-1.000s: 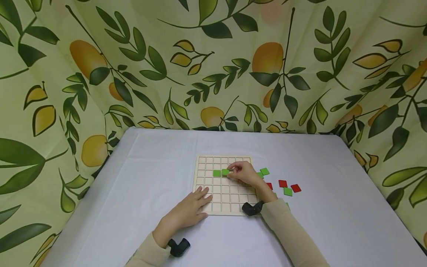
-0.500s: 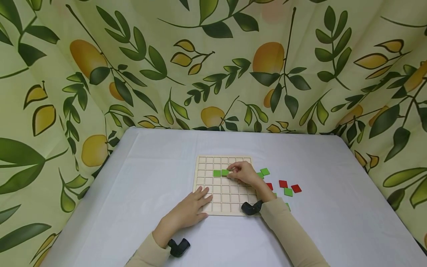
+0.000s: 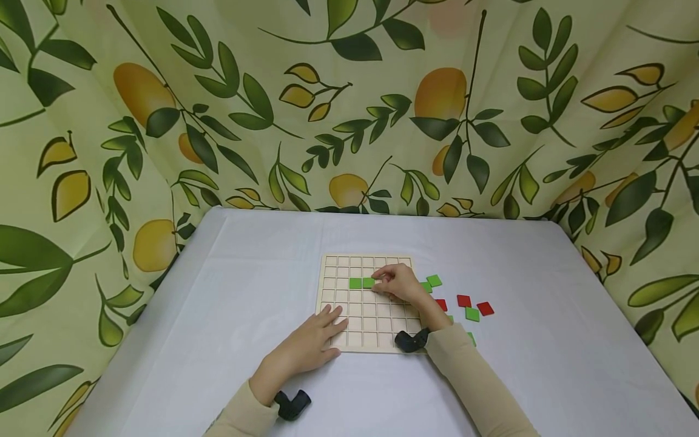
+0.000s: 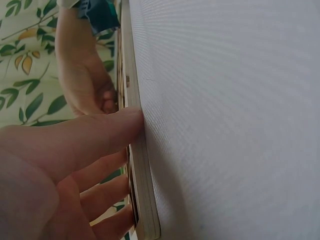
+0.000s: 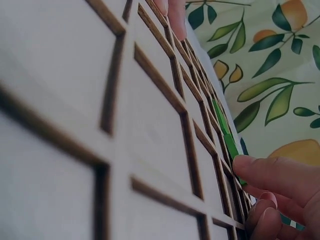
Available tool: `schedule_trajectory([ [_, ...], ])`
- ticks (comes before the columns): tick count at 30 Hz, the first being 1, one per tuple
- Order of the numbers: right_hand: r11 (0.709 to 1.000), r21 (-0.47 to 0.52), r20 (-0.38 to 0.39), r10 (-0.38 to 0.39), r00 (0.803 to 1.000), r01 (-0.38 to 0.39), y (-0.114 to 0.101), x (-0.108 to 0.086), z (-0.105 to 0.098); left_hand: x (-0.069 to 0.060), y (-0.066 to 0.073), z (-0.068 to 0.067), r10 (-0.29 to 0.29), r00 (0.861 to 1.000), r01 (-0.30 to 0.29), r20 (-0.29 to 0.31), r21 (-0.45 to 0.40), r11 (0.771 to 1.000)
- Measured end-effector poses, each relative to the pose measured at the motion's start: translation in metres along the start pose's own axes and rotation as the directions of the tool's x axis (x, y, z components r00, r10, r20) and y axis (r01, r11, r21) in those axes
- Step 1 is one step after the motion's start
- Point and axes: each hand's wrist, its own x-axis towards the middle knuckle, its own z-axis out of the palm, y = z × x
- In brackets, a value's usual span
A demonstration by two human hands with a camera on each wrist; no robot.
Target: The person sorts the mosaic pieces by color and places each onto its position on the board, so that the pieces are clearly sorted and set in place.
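A pale wooden grid board (image 3: 362, 325) lies on the table. One green square tile (image 3: 355, 283) sits in a cell of its upper rows. Just right of it, my right hand (image 3: 397, 283) pinches the right side of a second green tile (image 3: 368, 283). In the right wrist view my thumb (image 5: 260, 167) touches this tile's near end, and the other fingers curl below, partly hidden. My left hand (image 3: 311, 342) rests with spread fingers on the board's front left corner. Its thumb (image 4: 100, 131) lies against the board's edge in the left wrist view.
Right of the board lie loose green tiles (image 3: 434, 281) and red tiles (image 3: 463, 301), some partly hidden by the right forearm. A white cloth (image 3: 262, 261) covers the table. A leaf-patterned curtain (image 3: 360, 139) hangs behind and at both sides.
The second green tile lies slightly lower and flatter on the board under my right fingers. My left hand has stayed in place.
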Motion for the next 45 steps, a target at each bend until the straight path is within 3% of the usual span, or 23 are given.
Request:
schedule_trajectory([
  [15,0.997,-0.004,-0.023,0.075,0.997,-0.076,-0.002,0.002,0.002,0.002,-0.001,0.001,-0.004,1.000,0.004,-0.001,0.009,1.000],
  [22,0.998,0.003,-0.019,0.067,0.998,-0.067,-0.001,0.002,0.002,0.002,-0.001,0.001,0.007,1.000,-0.007,-0.007,0.009,1.000],
  [37,0.989,0.136,-0.017,0.054,0.998,-0.051,0.003,-0.005,-0.005,0.001,-0.001,0.002,0.004,1.000,-0.004,-0.007,0.009,1.000],
  [45,0.985,0.165,0.021,0.053,0.998,-0.056,0.001,-0.013,-0.012,0.000,0.000,0.001,0.006,1.000,-0.006,-0.013,-0.013,1.000],
])
